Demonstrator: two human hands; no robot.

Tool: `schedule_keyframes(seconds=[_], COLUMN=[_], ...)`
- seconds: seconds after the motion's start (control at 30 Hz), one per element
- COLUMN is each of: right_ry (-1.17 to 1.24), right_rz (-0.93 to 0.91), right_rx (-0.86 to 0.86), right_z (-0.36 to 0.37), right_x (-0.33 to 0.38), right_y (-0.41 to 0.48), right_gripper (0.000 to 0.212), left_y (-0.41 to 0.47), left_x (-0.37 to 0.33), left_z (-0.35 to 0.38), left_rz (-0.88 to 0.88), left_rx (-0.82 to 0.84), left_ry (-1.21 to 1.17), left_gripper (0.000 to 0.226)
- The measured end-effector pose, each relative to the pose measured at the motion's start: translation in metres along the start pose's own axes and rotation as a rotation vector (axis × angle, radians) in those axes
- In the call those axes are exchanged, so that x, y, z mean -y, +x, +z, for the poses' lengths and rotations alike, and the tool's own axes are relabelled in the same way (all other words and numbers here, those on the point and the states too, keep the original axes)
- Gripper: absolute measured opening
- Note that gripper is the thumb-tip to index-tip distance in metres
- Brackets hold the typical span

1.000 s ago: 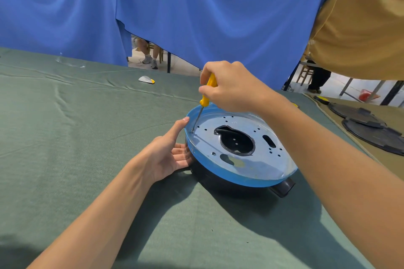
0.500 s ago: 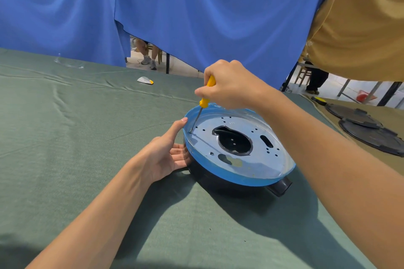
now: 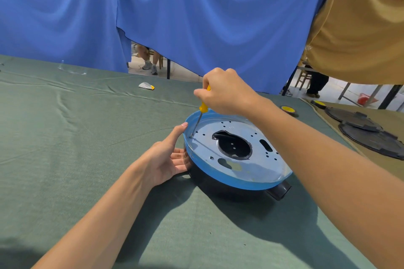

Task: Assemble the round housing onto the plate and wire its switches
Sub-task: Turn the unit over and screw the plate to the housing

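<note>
My right hand (image 3: 227,91) had its fingers (image 3: 202,94) curled round the yellow screwdriver (image 3: 202,108), whose shaft slanted down and left to the plate (image 3: 269,166) by its left rim. My left hand (image 3: 166,159), nearer that rim, braced the round housing (image 3: 218,183) on the worktop (image 3: 87,137) with straight fingers.

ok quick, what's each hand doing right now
Left hand: open, fingers resting against the round housing.
Right hand: gripping the yellow-handled screwdriver, tip on the metal plate.
</note>
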State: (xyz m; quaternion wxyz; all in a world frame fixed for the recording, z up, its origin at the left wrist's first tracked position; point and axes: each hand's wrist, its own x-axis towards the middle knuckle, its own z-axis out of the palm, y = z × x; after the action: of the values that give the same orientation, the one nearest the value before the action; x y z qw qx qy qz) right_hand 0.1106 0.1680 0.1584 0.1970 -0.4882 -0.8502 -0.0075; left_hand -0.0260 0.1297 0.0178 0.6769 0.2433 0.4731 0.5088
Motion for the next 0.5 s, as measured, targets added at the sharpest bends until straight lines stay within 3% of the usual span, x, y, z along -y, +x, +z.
schedule_keyframes(seconds=[0.1, 0.2, 0.3, 0.43, 0.5], right_ry=[0.045, 0.146, 0.107, 0.03, 0.022], right_rz=[0.093, 0.055, -0.057, 0.013, 0.076], right_rx=[0.074, 0.237, 0.154, -0.048, -0.03], right_z=[-0.004, -0.017, -0.017, -0.001, 0.0], right_x=[0.0, 0.001, -0.001, -0.004, -0.003], right_y=[0.0, -0.003, -0.003, 0.002, 0.004], right_gripper=[0.039, 0.018, 0.007, 0.033, 0.042], left_y=[0.0, -0.001, -0.001, -0.001, -0.001], left_x=[0.0, -0.001, -0.001, -0.001, 0.0], left_z=[0.0, 0.0, 0.0, -0.001, -0.001], left_rz=[-0.001, -0.006, -0.007, -0.002, -0.001], left_rx=[0.001, 0.003, -0.001, -0.005, -0.004], left_ry=[-0.001, 0.002, -0.001, -0.005, 0.0], left_gripper=[0.073, 0.072, 0.072, 0.072, 0.072])
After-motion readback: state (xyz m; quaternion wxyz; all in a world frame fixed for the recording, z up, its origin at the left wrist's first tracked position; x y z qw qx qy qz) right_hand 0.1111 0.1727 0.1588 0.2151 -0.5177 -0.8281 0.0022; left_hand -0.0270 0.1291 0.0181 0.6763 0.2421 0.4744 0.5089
